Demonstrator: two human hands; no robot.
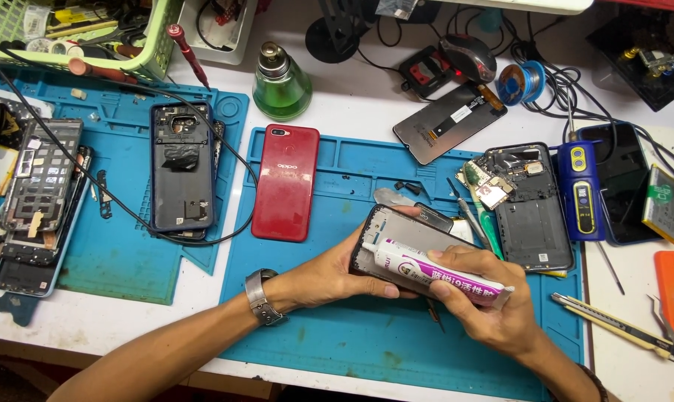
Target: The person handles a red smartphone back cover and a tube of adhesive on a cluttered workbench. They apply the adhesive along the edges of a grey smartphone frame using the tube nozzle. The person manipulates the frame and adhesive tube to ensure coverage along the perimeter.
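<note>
Gluing step, by the look of it. Left hand clasps phone frame above blue mat. Right hand closed on adhesive tube, nozzle at frame's edge. Next likely needs 1 steady, thin bead.

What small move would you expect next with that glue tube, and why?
Probably a gentle squeeze while sliding the nozzle along the frame's edge. The right hand holds the white-and-pink glue tube with its tip at the rim of the phone frame, which the left hand steadies.
</note>
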